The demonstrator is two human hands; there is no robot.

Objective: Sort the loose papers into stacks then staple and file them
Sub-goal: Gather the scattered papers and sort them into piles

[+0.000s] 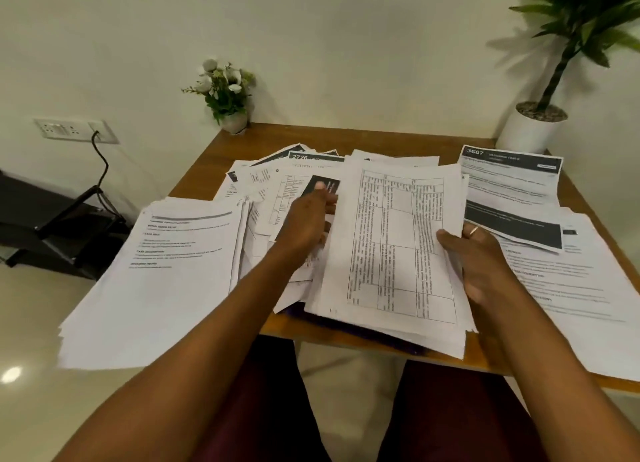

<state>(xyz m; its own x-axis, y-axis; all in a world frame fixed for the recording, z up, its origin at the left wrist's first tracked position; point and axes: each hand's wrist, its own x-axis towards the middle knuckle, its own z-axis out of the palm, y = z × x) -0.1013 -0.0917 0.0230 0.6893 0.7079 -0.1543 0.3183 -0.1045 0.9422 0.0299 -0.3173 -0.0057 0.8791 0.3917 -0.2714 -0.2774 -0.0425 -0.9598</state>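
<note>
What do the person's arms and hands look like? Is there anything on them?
The left arm and the right arm are bare, with no sleeve, watch or bracelet showing. The right hand has a thin gold-coloured ring on one finger. The left hand shows no ring on the parts in view.

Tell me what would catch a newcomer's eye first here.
Paper swamps the wooden table: a loose heap lies in the middle, and a neat pile overhangs the left edge. At front centre the right hand grips a grid-printed stack by its side, while the left hand reaches into the heap.
</note>
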